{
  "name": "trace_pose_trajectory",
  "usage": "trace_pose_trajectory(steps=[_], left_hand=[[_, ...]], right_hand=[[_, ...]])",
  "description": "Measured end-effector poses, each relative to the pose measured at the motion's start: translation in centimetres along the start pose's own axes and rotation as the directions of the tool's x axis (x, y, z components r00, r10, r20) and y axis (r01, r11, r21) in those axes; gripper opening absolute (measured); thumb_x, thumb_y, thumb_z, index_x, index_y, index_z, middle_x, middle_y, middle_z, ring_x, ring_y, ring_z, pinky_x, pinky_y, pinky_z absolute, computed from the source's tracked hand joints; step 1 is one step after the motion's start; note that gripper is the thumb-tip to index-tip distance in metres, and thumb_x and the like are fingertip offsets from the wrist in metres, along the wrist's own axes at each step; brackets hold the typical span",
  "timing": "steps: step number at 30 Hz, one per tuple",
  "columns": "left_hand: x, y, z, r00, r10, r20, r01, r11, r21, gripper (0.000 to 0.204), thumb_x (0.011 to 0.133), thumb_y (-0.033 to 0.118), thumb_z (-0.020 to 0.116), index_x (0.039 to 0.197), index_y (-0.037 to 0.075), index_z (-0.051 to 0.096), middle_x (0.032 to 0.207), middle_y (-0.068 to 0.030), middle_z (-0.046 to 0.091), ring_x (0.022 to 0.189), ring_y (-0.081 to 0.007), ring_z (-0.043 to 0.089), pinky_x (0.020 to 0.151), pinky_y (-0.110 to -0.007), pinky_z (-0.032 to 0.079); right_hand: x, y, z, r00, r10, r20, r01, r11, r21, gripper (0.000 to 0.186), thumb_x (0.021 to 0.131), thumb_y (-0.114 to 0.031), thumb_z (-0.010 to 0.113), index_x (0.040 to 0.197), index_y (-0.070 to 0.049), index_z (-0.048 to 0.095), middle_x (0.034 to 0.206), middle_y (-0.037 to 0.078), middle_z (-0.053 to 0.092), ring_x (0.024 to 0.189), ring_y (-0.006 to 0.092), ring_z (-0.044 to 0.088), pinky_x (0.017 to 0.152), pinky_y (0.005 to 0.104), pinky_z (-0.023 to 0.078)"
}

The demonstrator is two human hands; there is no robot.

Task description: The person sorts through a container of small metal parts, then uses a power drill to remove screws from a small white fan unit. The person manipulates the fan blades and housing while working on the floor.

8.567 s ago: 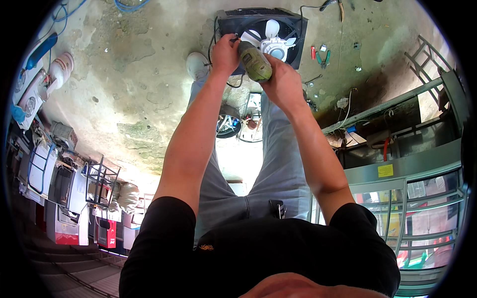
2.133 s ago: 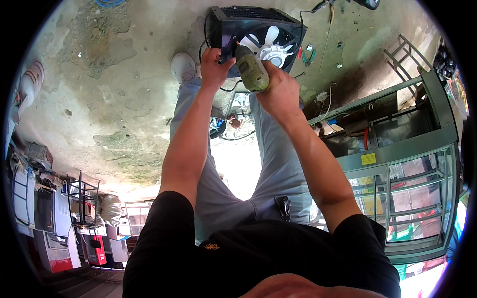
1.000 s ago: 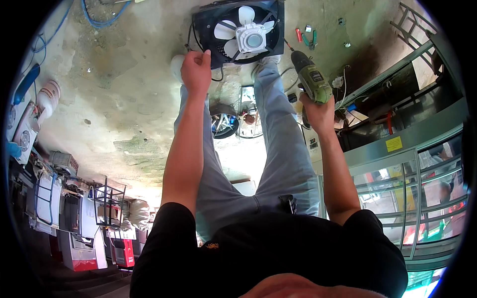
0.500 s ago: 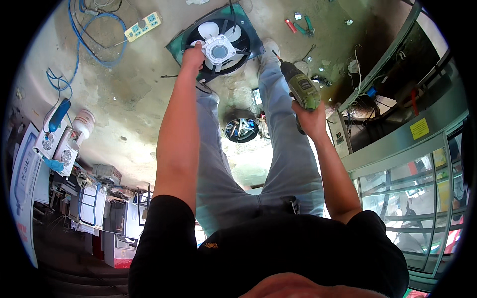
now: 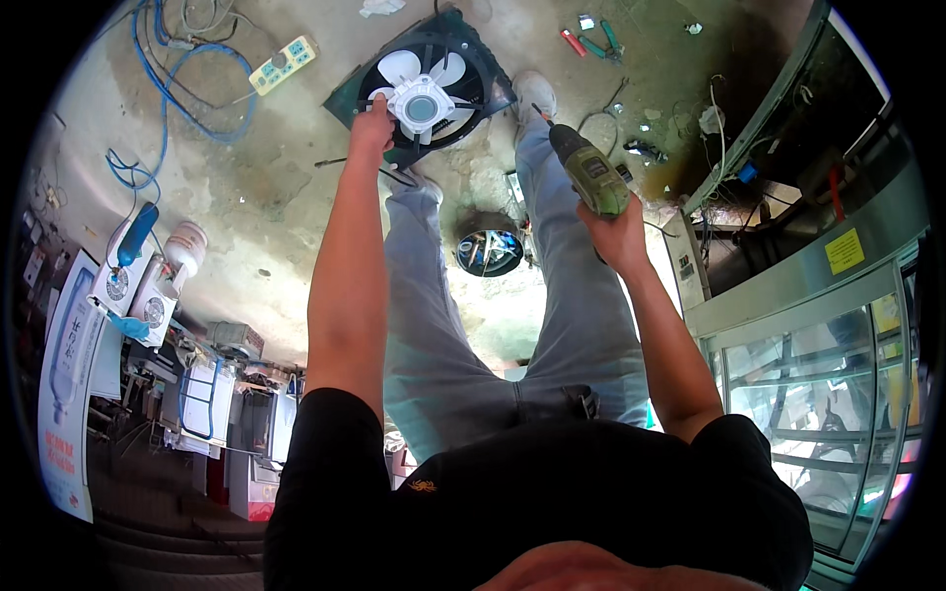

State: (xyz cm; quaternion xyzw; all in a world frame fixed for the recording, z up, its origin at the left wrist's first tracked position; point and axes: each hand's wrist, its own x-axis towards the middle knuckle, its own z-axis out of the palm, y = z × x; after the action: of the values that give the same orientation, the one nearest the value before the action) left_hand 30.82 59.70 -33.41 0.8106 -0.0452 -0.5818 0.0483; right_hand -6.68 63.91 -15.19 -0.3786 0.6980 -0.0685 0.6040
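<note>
My left hand (image 5: 372, 128) is closed on a fan assembly (image 5: 471, 62), its fingers at the left of the white motor housing (image 5: 422, 110). The assembly is a dark square frame with white blades, lying at an angle near my shoes. My right hand (image 5: 616, 225) holds a green cordless drill (image 5: 591, 172) by its grip, bit pointing up toward my right shoe (image 5: 535, 94) and apart from the fan. A black tub of assorted parts (image 5: 489, 254) sits between my legs, and a cable trails from beneath the fan frame.
A cream power strip (image 5: 283, 64) and blue hose coils (image 5: 202, 123) lie at upper left. Pliers (image 5: 603, 49) and small bits lie upper right. A glass display case (image 5: 808, 394) and steel frame stand on the right; white appliances (image 5: 158, 300) and a pale bucket (image 5: 184, 246) on the left.
Earlier the drill was against the fan frame; it has since pulled away to the right. The frame has turned and shifted left, with my left hand moving to beside the motor housing.
</note>
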Motion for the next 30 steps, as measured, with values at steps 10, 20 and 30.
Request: trace_pose_trajectory(steps=[10,20,30], left_hand=[[-10.9,-0.3,4.4,0.707,0.460,0.538,0.033,0.737,-0.675,0.033,0.095,0.001,0.048,0.125,-0.009,0.057,0.118,-0.0203,0.064,0.113,-0.0302,0.062,0.100,-0.042,0.052],[-10.1,0.1,9.0,0.654,0.484,0.581,0.001,0.768,-0.641,0.033,0.098,0.004,0.056,0.129,-0.006,0.057,0.127,-0.0220,0.064,0.118,-0.0302,0.063,0.107,-0.041,0.050],[-9.7,-0.8,11.7,0.785,0.406,0.468,0.021,0.738,-0.675,0.022,0.096,0.003,0.063,0.117,-0.004,0.063,0.116,-0.0179,0.069,0.107,-0.0260,0.068,0.098,-0.037,0.056]], right_hand=[[-0.9,-1.5,-1.5,0.992,0.002,0.123,-0.008,0.999,0.050,0.031,0.080,-0.005,0.074,0.109,0.000,0.067,0.098,0.011,0.072,0.090,0.0183,0.068,0.082,0.0322,0.052],[-1.8,-1.2,-3.2,0.985,-0.065,0.162,0.040,0.988,0.152,0.029,0.080,-0.003,0.073,0.107,0.000,0.065,0.094,0.007,0.070,0.087,0.0142,0.065,0.081,0.0292,0.051],[-1.8,0.3,-3.8,0.979,0.013,0.204,-0.052,0.980,0.190,0.029,0.078,-0.003,0.074,0.107,0.000,0.066,0.096,0.008,0.071,0.087,0.0143,0.066,0.080,0.0301,0.051]])
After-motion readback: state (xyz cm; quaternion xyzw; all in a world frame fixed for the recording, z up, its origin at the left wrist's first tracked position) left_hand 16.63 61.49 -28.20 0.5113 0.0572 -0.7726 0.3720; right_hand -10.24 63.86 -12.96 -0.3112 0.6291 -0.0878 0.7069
